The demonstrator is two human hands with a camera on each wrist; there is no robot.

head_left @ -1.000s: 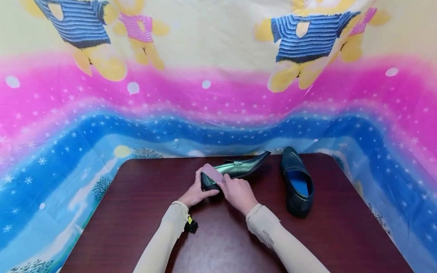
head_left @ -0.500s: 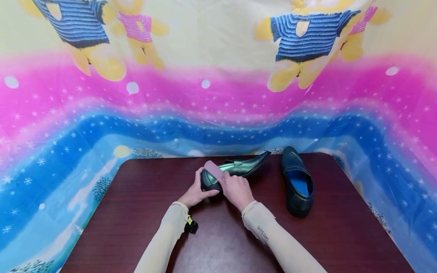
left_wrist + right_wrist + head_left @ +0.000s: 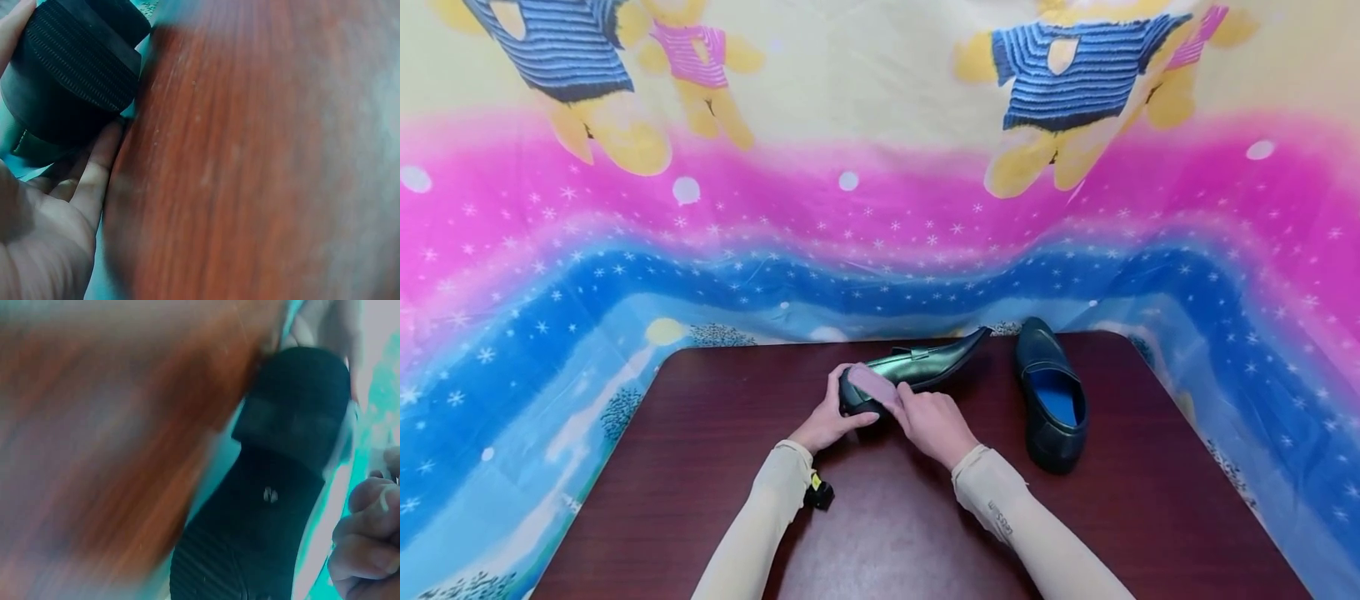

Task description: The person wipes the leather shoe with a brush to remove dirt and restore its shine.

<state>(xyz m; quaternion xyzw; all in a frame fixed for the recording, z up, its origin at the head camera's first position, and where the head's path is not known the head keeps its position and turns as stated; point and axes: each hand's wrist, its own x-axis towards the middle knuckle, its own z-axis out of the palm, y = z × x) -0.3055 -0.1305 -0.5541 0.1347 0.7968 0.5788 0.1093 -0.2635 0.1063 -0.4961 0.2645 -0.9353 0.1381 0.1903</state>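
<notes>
A dark green-black leather loafer (image 3: pixel 925 364) lies across the far middle of the table, its toe pointing up to the right. My left hand (image 3: pixel 822 427) grips its heel end, fingers on the far side and thumb on the near side. The left wrist view has the ridged heel (image 3: pixel 75 69) between thumb and fingers. A flat pink brush (image 3: pixel 872 387) is held by its narrow end in my right hand (image 3: pixel 936 427), its broad part over the loafer's rear. In the right wrist view the loafer's sole (image 3: pixel 269 487) faces the camera beside my curled right fingers (image 3: pixel 362 550); the brush is hidden there.
A second loafer (image 3: pixel 1056 437) with a blue insole stands upright to the right. The dark red-brown wooden table (image 3: pixel 715 500) has a printed cloth (image 3: pixel 880 242) hanging behind it and along both sides. A small black device (image 3: pixel 818 493) sits at my left wrist.
The pink brush first moved slightly up along the loafer's rear, then back down to the right with my right hand. My left hand keeps its grip on the heel end.
</notes>
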